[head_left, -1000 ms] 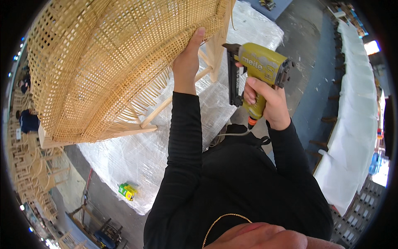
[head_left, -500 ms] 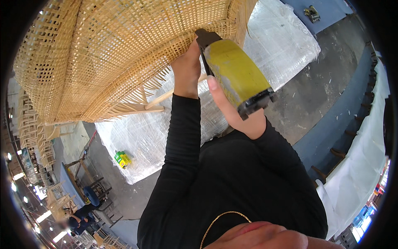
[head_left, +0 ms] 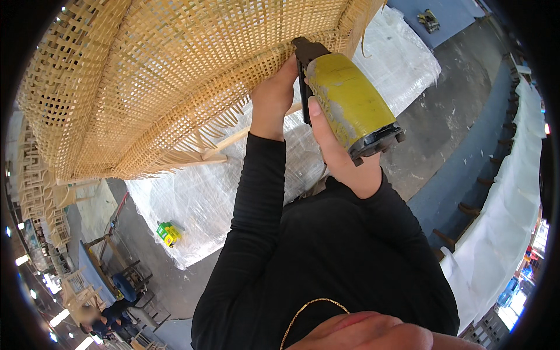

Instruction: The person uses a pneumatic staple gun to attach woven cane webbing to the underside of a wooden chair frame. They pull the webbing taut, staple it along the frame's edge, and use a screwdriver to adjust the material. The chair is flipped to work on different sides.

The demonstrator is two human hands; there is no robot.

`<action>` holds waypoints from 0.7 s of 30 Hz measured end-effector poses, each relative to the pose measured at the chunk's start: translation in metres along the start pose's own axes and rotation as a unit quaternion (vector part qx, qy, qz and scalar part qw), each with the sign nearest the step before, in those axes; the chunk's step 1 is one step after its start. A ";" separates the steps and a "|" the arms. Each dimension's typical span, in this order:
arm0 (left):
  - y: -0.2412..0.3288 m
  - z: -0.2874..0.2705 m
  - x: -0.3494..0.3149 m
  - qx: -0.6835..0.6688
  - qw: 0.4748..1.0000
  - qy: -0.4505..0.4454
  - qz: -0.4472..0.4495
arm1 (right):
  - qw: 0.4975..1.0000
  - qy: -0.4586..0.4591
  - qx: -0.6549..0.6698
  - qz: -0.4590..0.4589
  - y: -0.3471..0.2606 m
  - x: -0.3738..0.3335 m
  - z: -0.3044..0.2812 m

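Note:
A large sheet of woven cane webbing (head_left: pixel 192 76) with a fringe of loose strand ends covers a pale wooden frame (head_left: pixel 224 143). My left hand (head_left: pixel 274 96) is closed at the near edge of the webbing, its fingertips mostly hidden. Wrapped around a yellow staple gun (head_left: pixel 353 96) with worn paint is my right hand (head_left: pixel 347 163), the thumb lying along its side. The gun's dark nose rests at the cane's folded border, right beside my left hand's fingers. Whether the nose presses on the cane I cannot tell.
A plastic-wrapped surface (head_left: pixel 198 204) lies under the frame, with a small green and yellow box (head_left: pixel 168 234) near its corner. Another tool (head_left: pixel 429 21) sits on a blue-grey surface at far right. Wooden chair frames (head_left: pixel 44 192) and a person (head_left: pixel 111 318) are at left.
The cane panel, the staple gun and both my hands sit slightly farther right in view. The gun's nose keeps about the same place on the cane border.

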State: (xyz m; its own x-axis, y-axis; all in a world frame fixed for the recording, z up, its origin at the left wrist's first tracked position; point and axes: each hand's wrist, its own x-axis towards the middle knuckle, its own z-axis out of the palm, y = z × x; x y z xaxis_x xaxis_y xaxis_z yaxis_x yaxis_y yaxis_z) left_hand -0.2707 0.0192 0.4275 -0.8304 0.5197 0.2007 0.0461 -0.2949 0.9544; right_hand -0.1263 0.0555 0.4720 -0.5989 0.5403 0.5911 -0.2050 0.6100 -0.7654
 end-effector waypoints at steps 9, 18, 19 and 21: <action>-0.015 -0.004 0.008 -0.019 0.998 -0.019 0.050 | 0.938 -0.024 0.217 0.271 -0.005 -0.007 -0.024; -0.025 -0.018 -0.016 -0.020 0.999 -0.042 0.017 | 0.895 -0.361 -0.138 0.222 0.124 -0.045 -0.145; -0.030 -0.024 -0.033 -0.012 0.997 -0.065 -0.033 | 0.878 -0.376 -0.137 0.262 0.156 -0.057 -0.153; -0.074 -0.052 -0.074 0.154 0.974 -0.126 -0.108 | 0.853 -0.383 -0.163 0.315 0.237 -0.094 -0.167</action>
State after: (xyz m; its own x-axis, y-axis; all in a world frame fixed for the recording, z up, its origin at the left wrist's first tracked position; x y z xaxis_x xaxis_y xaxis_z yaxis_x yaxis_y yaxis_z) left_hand -0.2416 -0.0387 0.3310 -0.6782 0.7349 -0.0014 0.0821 0.0777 0.9936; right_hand 0.0105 0.2460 0.2774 -0.8669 0.3586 -0.3462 0.4947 0.5346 -0.6851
